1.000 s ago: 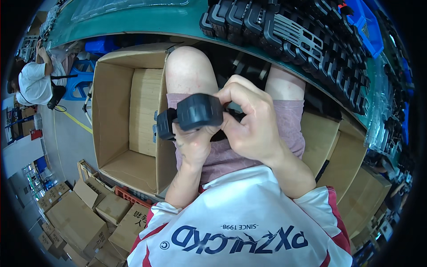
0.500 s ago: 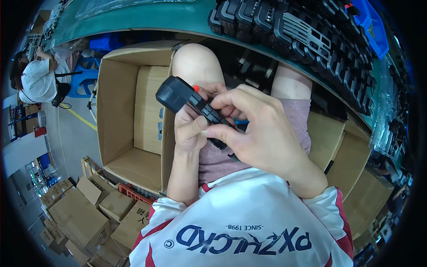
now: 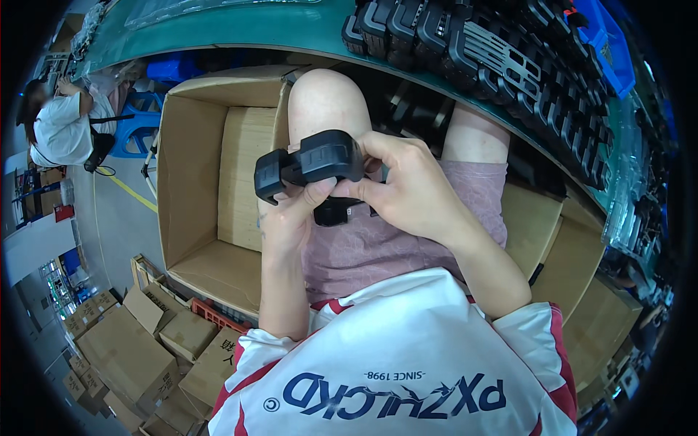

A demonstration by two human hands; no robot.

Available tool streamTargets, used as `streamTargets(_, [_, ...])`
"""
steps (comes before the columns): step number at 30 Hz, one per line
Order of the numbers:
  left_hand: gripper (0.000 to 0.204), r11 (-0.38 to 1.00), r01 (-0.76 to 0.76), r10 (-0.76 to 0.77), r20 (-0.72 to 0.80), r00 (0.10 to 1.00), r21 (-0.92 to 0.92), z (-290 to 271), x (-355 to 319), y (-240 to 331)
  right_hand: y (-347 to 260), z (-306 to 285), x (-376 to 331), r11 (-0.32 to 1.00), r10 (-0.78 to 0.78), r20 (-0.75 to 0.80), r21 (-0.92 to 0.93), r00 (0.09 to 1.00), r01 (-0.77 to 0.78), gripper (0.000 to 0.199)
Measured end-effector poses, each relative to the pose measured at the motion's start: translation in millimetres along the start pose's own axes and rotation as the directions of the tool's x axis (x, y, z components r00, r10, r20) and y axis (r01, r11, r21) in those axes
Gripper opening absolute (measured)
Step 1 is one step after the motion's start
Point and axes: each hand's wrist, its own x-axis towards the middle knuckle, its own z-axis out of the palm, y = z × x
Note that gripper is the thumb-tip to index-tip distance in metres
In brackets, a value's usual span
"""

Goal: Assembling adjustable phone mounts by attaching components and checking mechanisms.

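Note:
Over my lap I hold a black plastic holder (image 3: pixel 323 156) with chunky, rounded jaw-like ends, much like a phone mount. My left hand (image 3: pixel 289 216) is closed around its underside, the thumb pressed against the near edge. The fingers of my right hand (image 3: pixel 407 182) are bent at its right end, thumb and fingertips pinching it. A round black part of the holder hangs below my left thumb. My left fingers are mostly hidden behind the holder.
An open cardboard box (image 3: pixel 196 174) stands beside my left leg. Rows of similar black holders (image 3: pixel 472 62) lie on the green table (image 3: pixel 240 27), near a blue bin (image 3: pixel 607 43). More cartons (image 3: pixel 131 356) are stacked at lower left. A seated person (image 3: pixel 65 127) is at far left.
The holder has been turned in my hands, so its broad jaw ends now face up and the red spot is out of sight. Both hands have shifted slightly left.

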Motion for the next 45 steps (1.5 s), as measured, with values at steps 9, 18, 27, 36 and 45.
streamTargets(9, [0.026, 0.973, 0.105, -0.028, -0.347, 0.938, 0.205, 10, 2, -10, 30, 19, 4, 0.969, 0.195, -0.004, 0.155, 0.981, -0.192, 0.011])
streamTargets(18, [0.031, 0.979, 0.052, -0.065, -0.063, 0.996, -0.196, 6, 4, 6, -7, 13, -7, 0.999, 0.035, -0.131, 0.036, 0.991, -0.030, 0.018])
streamTargets(27, [0.027, 0.955, -0.004, 0.034, 0.099, 0.995, -0.296, 1, 6, -3, -19, 14, -14, 0.912, -0.060, -0.027, -0.408, 0.998, 0.044, 0.018])
streamTargets(36, [0.028, 0.735, 0.265, -0.061, 0.328, 0.943, -0.624, -13, 11, -14, -37, 11, -24, 0.944, -0.074, -0.042, -0.325, 0.996, 0.057, 0.016])
streamTargets(45, [0.043, 0.974, 0.103, -0.060, 0.213, 0.975, -0.200, 24, -3, 1, -18, 5, -7, 0.973, -0.225, -0.066, -0.059, 0.972, 0.221, 0.014])
